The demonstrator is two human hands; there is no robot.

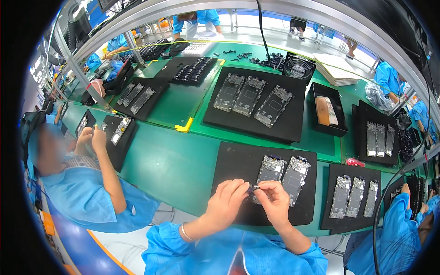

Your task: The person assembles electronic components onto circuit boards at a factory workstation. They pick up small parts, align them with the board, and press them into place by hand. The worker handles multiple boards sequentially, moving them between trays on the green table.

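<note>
Together, left hand (226, 201) and right hand (276, 201) pinch-tight on one dark part (252, 188) near two boards (294, 180).

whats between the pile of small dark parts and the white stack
In the head view, a black fan stands between the pile and the white stack.

Got a fan (299, 68) at the back, white stack (337, 71) to its right, open black box (333, 129) nearer. See yellow tape (184, 125) left of centre, clear bag (379, 95) and black cable (376, 217) at right, red bundle (355, 162), maybe wire, too small to tell.
</note>
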